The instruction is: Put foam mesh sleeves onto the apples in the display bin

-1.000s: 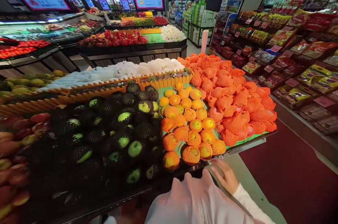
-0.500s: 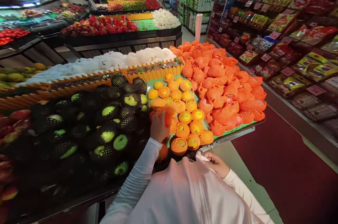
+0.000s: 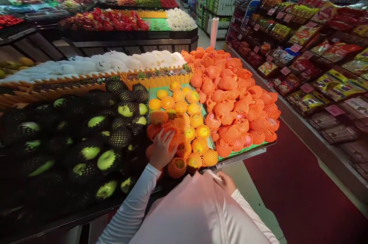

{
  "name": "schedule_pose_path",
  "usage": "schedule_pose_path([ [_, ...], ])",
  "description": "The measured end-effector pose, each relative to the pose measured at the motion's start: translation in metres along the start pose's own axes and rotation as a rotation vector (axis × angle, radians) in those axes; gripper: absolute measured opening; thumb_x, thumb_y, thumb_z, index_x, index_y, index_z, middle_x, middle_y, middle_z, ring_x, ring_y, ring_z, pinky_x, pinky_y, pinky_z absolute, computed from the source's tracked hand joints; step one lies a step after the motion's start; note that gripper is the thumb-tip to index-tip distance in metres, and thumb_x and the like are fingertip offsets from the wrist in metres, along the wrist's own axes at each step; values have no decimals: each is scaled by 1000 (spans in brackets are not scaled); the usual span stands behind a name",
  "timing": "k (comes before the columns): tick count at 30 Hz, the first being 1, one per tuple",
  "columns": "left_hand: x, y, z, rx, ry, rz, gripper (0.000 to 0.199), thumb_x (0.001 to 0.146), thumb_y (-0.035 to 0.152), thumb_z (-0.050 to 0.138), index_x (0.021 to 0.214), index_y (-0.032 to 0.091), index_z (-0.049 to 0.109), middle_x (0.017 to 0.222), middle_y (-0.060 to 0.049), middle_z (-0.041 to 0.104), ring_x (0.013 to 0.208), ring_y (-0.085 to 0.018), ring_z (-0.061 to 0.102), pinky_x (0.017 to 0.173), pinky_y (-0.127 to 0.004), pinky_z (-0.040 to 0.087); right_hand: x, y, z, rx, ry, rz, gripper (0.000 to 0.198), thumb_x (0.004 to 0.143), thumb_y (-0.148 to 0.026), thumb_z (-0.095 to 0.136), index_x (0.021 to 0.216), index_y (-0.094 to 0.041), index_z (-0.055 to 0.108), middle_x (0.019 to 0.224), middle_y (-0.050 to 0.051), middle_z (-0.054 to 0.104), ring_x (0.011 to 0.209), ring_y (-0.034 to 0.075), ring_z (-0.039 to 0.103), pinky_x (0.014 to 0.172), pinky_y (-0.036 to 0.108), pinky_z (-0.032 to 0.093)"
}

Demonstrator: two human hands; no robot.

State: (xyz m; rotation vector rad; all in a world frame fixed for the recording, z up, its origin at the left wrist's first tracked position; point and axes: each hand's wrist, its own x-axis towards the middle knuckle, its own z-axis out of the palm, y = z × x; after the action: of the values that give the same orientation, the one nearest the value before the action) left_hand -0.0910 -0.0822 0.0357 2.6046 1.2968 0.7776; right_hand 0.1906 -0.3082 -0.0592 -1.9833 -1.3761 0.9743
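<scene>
My left hand (image 3: pixel 163 149) lies over the oranges (image 3: pixel 197 145), which sit in orange foam nets. Its fingers are spread, and they touch a netted orange (image 3: pixel 174 142) at the left side of the pile. Dark-netted green apples (image 3: pixel 107 159) fill the tray to the left of this hand. My right hand (image 3: pixel 227 183) is low at the front edge of the stand, beside my white zipped top (image 3: pixel 198 201). Its fingers are curled closed against the cloth; what they hold is hidden.
Fruit in red-orange nets (image 3: pixel 238 102) is heaped on the right. Behind a low yellow fence (image 3: pixel 161 81) lies white-wrapped fruit (image 3: pixel 115 61). An upright roll of plastic bags (image 3: pixel 214 32) stands at the back. Shelves of packaged snacks (image 3: pixel 304 60) line the right side.
My left hand has come down and nearer, its fingers now spread over the oranges; the blurred orange thing in its fingers is no longer held up. The view has shifted slightly right.
</scene>
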Motion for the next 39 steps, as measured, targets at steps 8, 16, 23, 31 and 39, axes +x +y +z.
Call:
schedule_pose_path([
  [8,-5,20,3,47,52,-151,53,93,37,56,141,16,49,132,-15,61,131,-36,46,110,-56,44,61,-73,-45,-202,-392,-293,14,82,-28,60,90,-24,70,81,4,72,68,19,62,63,31,44],
  [16,-23,47,-4,82,79,-252,60,94,33,53,151,21,36,159,-16,33,145,-37,31,117,-59,35,142,-163,-59,-202,-155,-774,26,98,-24,43,108,-20,66,107,12,68,103,25,63,90,41,54],
  [23,-30,38,-10,108,118,-332,59,92,34,57,148,20,43,156,-18,35,142,-37,33,116,-58,34,229,-199,-14,-499,-164,-695,47,84,-20,65,131,-14,61,133,18,61,122,33,53,105,49,48],
  [31,-10,50,-23,2,221,-272,49,93,27,56,141,20,49,148,-16,47,137,-32,43,115,-52,38,226,-202,-34,-47,75,-683,21,89,-35,62,99,-19,70,92,7,72,84,22,64,78,38,53],
  [39,2,62,-7,-160,130,-123,41,94,24,56,134,20,52,136,-14,58,128,-26,52,109,-44,45,144,-200,-39,166,-155,-593,27,86,-46,68,79,-20,65,69,0,61,65,15,54,62,30,44],
])
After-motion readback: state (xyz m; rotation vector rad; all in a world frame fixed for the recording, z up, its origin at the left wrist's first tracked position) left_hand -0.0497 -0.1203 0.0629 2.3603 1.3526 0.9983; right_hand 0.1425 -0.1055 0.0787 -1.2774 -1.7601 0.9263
